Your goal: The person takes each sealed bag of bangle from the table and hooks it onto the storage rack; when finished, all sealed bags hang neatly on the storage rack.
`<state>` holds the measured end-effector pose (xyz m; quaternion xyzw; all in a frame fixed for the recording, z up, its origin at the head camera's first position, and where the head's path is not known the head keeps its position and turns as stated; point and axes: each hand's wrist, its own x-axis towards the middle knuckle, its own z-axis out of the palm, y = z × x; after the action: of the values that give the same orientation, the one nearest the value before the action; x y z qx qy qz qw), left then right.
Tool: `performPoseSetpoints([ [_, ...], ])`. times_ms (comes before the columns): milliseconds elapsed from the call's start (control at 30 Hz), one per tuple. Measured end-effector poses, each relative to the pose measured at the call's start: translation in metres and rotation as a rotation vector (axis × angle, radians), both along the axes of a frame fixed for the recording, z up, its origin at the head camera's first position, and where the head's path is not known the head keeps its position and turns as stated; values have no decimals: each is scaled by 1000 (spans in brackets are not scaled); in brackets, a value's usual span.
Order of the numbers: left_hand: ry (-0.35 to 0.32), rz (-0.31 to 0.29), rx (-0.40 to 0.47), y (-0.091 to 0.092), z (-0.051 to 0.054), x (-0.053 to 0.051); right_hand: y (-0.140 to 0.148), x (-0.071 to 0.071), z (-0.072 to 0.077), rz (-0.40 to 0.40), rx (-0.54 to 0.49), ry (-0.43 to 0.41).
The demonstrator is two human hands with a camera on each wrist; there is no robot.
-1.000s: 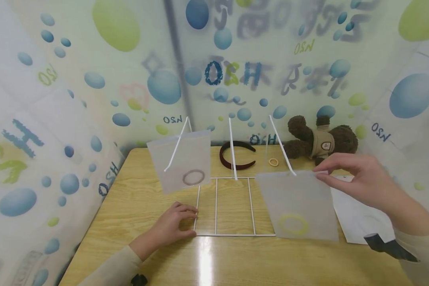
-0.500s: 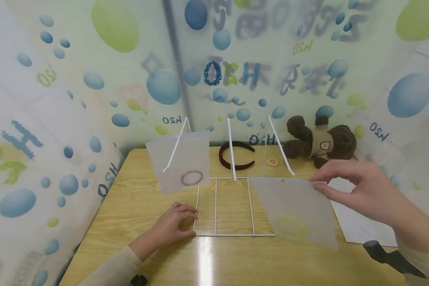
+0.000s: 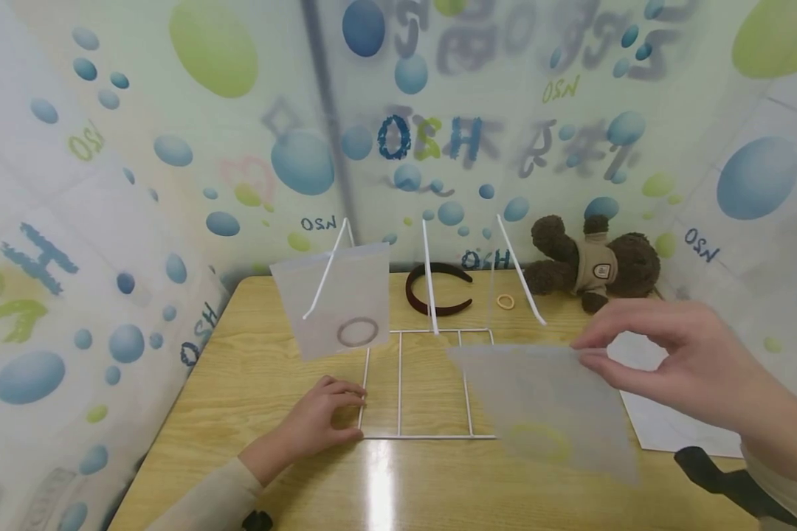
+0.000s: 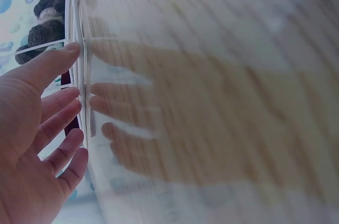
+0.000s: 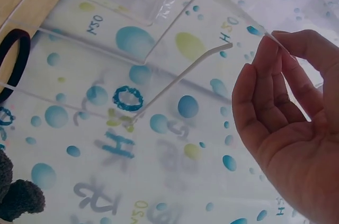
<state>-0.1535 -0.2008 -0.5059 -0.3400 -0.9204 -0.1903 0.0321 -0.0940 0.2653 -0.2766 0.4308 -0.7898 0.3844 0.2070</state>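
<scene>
My right hand (image 3: 677, 361) pinches the bag (image 3: 538, 398) at its top right corner; it hangs below and left of my fingertips. My left hand (image 3: 322, 413), loosely spread, touches the rack (image 3: 400, 383).

Yellow ring (image 3: 562, 443) blurred through bag (image 3: 538, 391); right wrist view's edge crops headband (image 5: 24, 49).

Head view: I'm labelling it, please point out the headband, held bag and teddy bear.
Headband (image 3: 410, 292), head view: its bend.
Held bag (image 3: 541, 394), head view: its translucent front.
Teddy bear (image 3: 590, 262), head view: its beige shirt.
</scene>
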Motion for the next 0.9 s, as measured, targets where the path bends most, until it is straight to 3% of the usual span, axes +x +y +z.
performPoseSetpoints([
  [267,3,-3,12,0,2,1,-22,-4,22,157,-4,51],
  [467,6,-4,16,0,2,1,-33,-18,28,289,-56,31],
  [767,31,-11,35,-1,-3,1,-46,-40,32,349,-75,-52],
  [900,16,1,31,-2,-3,0,-52,-48,33,363,-79,-50],
])
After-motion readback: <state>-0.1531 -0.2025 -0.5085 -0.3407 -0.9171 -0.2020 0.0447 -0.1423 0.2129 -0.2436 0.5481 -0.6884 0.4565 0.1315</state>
